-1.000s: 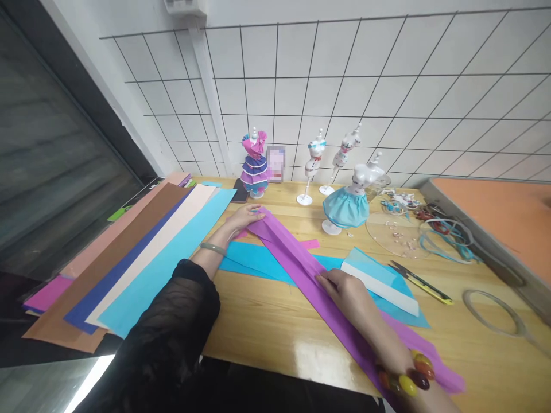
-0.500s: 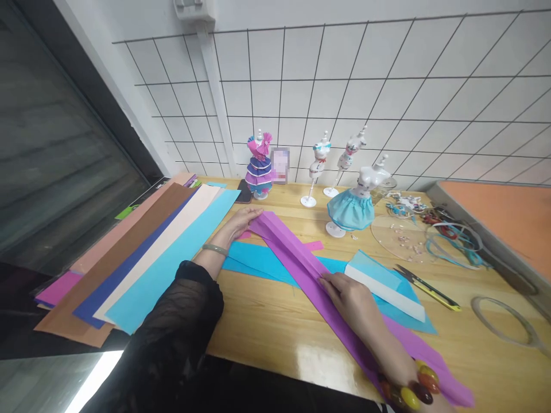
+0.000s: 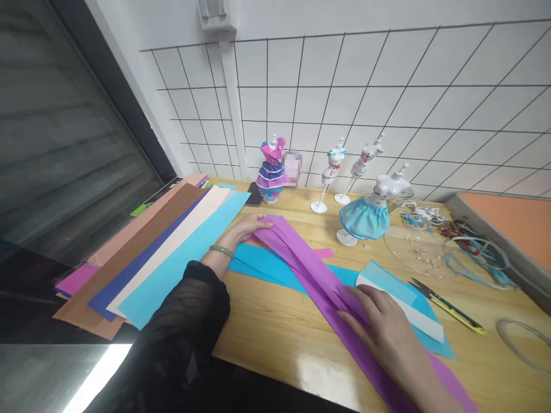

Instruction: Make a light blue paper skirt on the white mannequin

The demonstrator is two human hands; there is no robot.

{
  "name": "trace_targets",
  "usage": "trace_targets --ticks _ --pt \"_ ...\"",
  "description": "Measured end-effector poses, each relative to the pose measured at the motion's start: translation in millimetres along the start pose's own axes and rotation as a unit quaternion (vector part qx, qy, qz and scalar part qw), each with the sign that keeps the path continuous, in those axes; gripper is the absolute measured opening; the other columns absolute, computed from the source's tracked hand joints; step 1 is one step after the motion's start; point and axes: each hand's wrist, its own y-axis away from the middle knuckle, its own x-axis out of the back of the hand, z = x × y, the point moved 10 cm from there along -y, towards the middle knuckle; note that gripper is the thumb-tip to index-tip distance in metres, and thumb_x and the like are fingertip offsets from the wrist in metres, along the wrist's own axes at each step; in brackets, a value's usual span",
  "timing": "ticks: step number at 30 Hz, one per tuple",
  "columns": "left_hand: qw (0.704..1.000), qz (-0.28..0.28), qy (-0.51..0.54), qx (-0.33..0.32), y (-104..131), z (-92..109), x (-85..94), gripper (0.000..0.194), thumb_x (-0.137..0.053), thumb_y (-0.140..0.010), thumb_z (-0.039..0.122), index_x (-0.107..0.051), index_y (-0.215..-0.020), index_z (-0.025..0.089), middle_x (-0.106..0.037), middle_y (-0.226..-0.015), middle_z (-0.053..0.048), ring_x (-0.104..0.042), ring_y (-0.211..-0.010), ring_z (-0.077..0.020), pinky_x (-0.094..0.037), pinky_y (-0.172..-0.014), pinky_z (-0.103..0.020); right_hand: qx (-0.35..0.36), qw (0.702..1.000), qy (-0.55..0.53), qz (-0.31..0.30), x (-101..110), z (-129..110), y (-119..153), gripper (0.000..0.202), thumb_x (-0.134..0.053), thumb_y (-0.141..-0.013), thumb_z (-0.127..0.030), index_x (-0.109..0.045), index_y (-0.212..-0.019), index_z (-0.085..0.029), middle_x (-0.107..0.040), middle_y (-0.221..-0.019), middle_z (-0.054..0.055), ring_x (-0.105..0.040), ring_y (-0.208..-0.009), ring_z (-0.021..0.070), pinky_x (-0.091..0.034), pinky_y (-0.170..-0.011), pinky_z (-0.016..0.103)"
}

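A long strip of purple crepe paper [image 3: 310, 269], folded lengthwise, runs slantwise from the table's middle to the lower right edge of the view. My left hand [image 3: 247, 228] is closed on its far end, the thumb on top. Lower down the strip lies my right hand [image 3: 383, 321], thumb and fingers apart, touching the paper around its fold. Beneath the purple strip is a blue paper strip [image 3: 267, 268]. Close to my right hand sit a light blue sheet with a white band [image 3: 408, 310] and a yellow-and-black utility knife [image 3: 451, 310].
Coloured paper sheets [image 3: 172, 258] are stacked at the left. Along the back stand small white dress forms, one in a layered dress [image 3: 271, 172], another in a light blue skirt [image 3: 365, 219]. Ribbons and beads [image 3: 473, 252] and a tape roll [image 3: 523, 344] lie at the right.
My right hand has spread its thumb and fingers apart from their earlier pinch on the strip. My left hand keeps its hold. The view has shifted slightly.
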Motion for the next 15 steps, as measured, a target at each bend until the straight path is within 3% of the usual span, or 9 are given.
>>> trace_targets --ticks 3,8,12,15 --pt "1.0 0.006 -0.001 0.01 -1 -1 1.6 0.045 -0.084 -0.062 0.021 -0.065 -0.101 0.01 -0.071 -0.09 -0.009 -0.067 -0.07 -0.012 -0.054 -0.067 -0.023 0.009 1.0 0.005 0.013 7 -6 12 0.037 -0.048 -0.092 -0.046 -0.065 -0.106 -0.016 -0.065 -0.105 0.016 -0.059 -0.095 0.0299 -0.047 -0.08 0.045" --pt "0.999 0.0 -0.003 0.034 1 -3 -3.5 0.036 -0.083 -0.064 0.021 -0.065 -0.094 0.01 -0.065 -0.067 -0.001 -0.055 -0.047 -0.0052 -0.044 -0.047 -0.016 -0.001 0.999 -0.014 -0.029 -2 -11 25 0.032 -0.043 -0.096 -0.036 -0.068 -0.085 -0.02 -0.068 -0.09 0.012 -0.061 -0.082 0.0253 -0.047 -0.074 0.042" --pt "0.999 0.012 -0.005 0.045 3 -4 -2.1 0.033 -0.082 -0.064 0.02 -0.063 -0.089 0.011 -0.061 -0.06 0.001 -0.049 -0.041 -0.0035 -0.038 -0.041 -0.015 -0.029 0.998 -0.045 -0.035 -3 -9 30 0.038 -0.038 -0.098 -0.035 -0.07 -0.083 -0.021 -0.07 -0.088 0.011 -0.063 -0.079 0.0246 -0.048 -0.073 0.041" --pt "0.999 0.018 -0.009 0.05 5 -6 1.7 0.033 -0.083 -0.063 0.02 -0.062 -0.086 0.01 -0.057 -0.054 0.003 -0.043 -0.037 -0.002 -0.033 -0.038 -0.015 -0.088 0.989 -0.108 -0.046 -2 -1 33 0.038 -0.038 -0.097 -0.041 -0.069 -0.087 -0.023 -0.071 -0.088 0.009 -0.066 -0.076 0.0222 -0.051 -0.069 0.035"
